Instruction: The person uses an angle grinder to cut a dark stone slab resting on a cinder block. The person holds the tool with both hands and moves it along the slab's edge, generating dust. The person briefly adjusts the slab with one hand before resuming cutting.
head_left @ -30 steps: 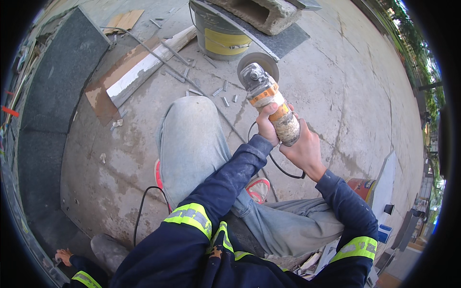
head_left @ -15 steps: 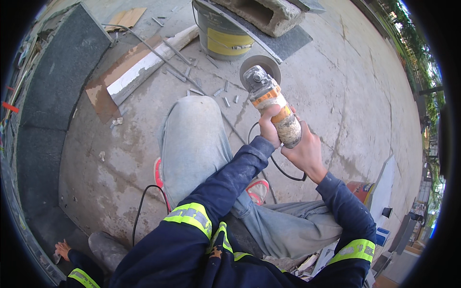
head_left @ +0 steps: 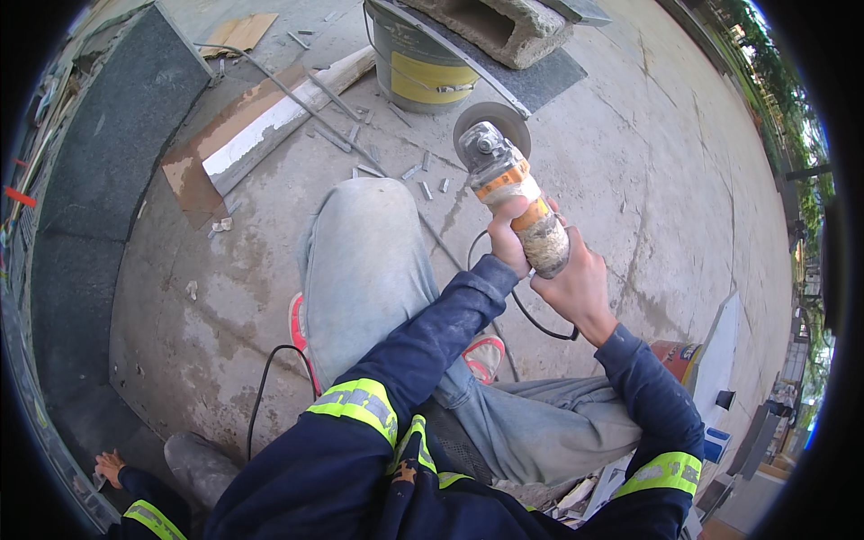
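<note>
Both my hands grip an orange and grey, dust-caked angle grinder [head_left: 498, 171] ahead of my knees. My left hand [head_left: 507, 241] wraps its body behind the orange collar; my right hand [head_left: 581, 286] is closed round the rear end. The round cutting disc [head_left: 519, 130] sits at the far end, close to the edge of a dark stone slab [head_left: 553, 79]. Whether disc and slab touch, I cannot tell. A grey bucket with a yellow band [head_left: 423, 76] stands under the slab, and a hollow concrete block [head_left: 531, 40] rests on top.
Thin cut strips [head_left: 427, 189] litter the floor beside a white-topped board [head_left: 279, 121]. A black cable [head_left: 544, 328] loops below the grinder. Dark slabs [head_left: 117, 153] line the left side. Another person's hand [head_left: 110, 469] reaches in at lower left. A paint-type bucket [head_left: 673, 358] stands right.
Almost nothing differs. The grinder and both my hands sit very slightly further right and lower in the picture. The other person's hand has shifted slightly left.
</note>
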Motion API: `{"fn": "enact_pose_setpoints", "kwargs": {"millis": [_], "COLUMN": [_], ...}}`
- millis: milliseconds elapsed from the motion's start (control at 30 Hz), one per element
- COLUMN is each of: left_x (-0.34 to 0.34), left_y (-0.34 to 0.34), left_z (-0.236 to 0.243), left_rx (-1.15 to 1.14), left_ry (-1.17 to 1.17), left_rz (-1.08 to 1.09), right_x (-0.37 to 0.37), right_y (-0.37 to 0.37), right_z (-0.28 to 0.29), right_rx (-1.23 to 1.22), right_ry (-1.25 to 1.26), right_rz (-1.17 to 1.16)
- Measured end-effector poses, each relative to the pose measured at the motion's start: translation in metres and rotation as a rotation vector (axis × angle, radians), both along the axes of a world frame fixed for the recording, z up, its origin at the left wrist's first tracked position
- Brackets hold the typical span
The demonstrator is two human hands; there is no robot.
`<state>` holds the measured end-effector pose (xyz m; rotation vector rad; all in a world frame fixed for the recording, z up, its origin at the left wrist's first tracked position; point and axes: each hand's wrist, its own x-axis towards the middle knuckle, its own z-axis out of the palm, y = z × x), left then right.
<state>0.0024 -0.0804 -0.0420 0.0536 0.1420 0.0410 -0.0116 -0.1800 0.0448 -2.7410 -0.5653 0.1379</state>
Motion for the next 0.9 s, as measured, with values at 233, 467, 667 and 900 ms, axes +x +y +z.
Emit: {"fn": "enact_pose_setpoints", "kwargs": {"millis": [233,467,667,900], "left_x": [0.0015,0.0019,0.0018,-0.0016], "left_y": [-0.0022,-0.0022,-0.0030,-0.0019], "left_z": [-0.0006,-0.0012,-0.0023,-0.0011], "left_rx": [-0.005,0.000,0.037,0.018], "left_ry": [-0.003,0.004,0.070,0.043], "left_rz": [0.003,0.003,-0.018,0.034], "right_x": [0.0016,0.0027,0.0024,0.0036], "right_y": [-0.0029,-0.0014,-0.0039,-0.0016], "right_z": [0.0000,-0.0007,-0.0017,-0.0013], "right_rx": [-0.005,0.006,-0.038,-0.022], "right_ry": [-0.002,-0.011,0.042,0.006], "right_rz": [0.003,0.013,-0.005,0.036]}}
